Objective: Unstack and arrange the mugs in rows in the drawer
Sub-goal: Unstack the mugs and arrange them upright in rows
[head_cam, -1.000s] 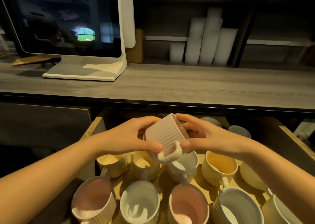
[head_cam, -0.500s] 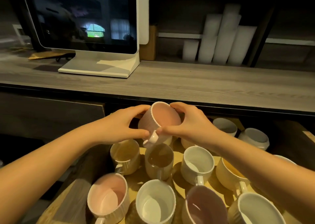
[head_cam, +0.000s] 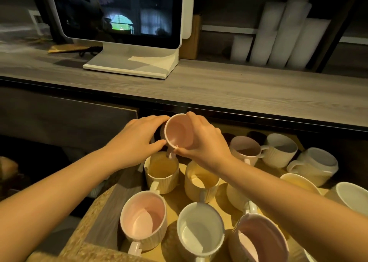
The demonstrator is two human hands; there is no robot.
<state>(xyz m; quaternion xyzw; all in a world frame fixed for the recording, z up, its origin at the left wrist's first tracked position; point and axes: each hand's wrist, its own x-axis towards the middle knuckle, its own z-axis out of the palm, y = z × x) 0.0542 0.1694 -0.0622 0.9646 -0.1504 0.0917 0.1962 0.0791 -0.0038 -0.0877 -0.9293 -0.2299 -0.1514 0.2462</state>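
Note:
A ribbed mug with a pink inside point(head_cam: 179, 131) is upright, mouth up, at the back left of the open wooden drawer point(head_cam: 95, 218). My left hand point(head_cam: 137, 136) wraps its left side, and my right hand point(head_cam: 203, 138) grips its right side and pinches the handle, which points toward me. Whether it rests on the drawer floor is hidden. In front of it stand two yellow-inside mugs point(head_cam: 162, 171) point(head_cam: 202, 181). Nearer me are a pink-inside mug point(head_cam: 143, 219), a white mug point(head_cam: 200, 229) and another pink-inside mug point(head_cam: 260, 239).
More mugs point(head_cam: 246, 147) point(head_cam: 279, 149) point(head_cam: 316, 165) stand at the drawer's back right, some stacked. A grey countertop point(head_cam: 219, 86) overhangs the drawer's back. On it sit a white-framed monitor point(head_cam: 119, 12) and white rolls point(head_cam: 278, 32).
The mug was bottom-up a second ago; both hands turned it mouth-up and lowered it toward the drawer's back left. The view has shifted left and closer.

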